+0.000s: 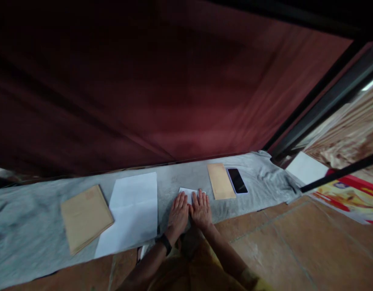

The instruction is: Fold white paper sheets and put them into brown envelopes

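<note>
My left hand (178,213) and my right hand (201,210) lie flat side by side, fingers stretched out, pressing on a small folded white paper (188,191) on a grey cloth (28,214). Only the paper's far edge shows beyond my fingertips. A black band is on my left wrist. Left of my hands lies a large white sheet (132,210) with fold creases, and beyond it a stack of brown envelopes (85,216). Right of my hands lie a single brown envelope (220,181) and a black phone (237,180).
A dark red curtain (162,89) hangs behind the cloth. Brown floor tiles (295,242) run in front. At the far right lie a white sheet (306,167), a colourful printed sheet (344,198) and a dark frame bar (341,173).
</note>
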{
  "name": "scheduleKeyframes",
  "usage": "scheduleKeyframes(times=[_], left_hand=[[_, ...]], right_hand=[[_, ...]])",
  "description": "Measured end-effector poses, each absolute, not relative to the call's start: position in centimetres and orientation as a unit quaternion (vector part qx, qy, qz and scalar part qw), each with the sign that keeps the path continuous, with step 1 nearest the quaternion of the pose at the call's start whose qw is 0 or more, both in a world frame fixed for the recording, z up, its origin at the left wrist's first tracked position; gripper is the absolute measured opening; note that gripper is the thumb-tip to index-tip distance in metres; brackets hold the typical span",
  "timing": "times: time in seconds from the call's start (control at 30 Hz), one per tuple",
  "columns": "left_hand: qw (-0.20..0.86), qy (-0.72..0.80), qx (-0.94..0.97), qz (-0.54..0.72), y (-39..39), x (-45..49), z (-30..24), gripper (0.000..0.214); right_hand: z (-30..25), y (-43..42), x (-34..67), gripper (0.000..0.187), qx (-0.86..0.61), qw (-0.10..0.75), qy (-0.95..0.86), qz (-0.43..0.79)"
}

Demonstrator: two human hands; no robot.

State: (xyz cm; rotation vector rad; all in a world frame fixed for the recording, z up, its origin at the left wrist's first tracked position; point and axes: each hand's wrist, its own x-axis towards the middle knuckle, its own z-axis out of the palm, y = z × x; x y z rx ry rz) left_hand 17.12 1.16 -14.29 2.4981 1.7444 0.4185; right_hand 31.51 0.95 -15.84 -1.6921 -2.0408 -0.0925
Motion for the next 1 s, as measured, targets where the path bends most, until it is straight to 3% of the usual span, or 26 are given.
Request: scheduleKeyframes(times=[0.5,0.83,1.0], left_hand=[[0.066,0.578,0.799,0.151,3.1,16.8,-14.7,0.058],[0.044,0.575,0.801,0.16,2.7,16.6,-14.7,0.06],[0.06,0.574,0.798,0.174,2.5,16.6,-14.9,0.059]], right_hand=[[-15.5,1.4,31.9,0.051,-0.641,0.182,-0.746,-0.018],[-12.8,5.6,34.9,0.039,-0.656,0.136,-0.739,0.07],[-11.9,8.3,35.2,0.023,-0.658,0.104,-0.734,0.131]])
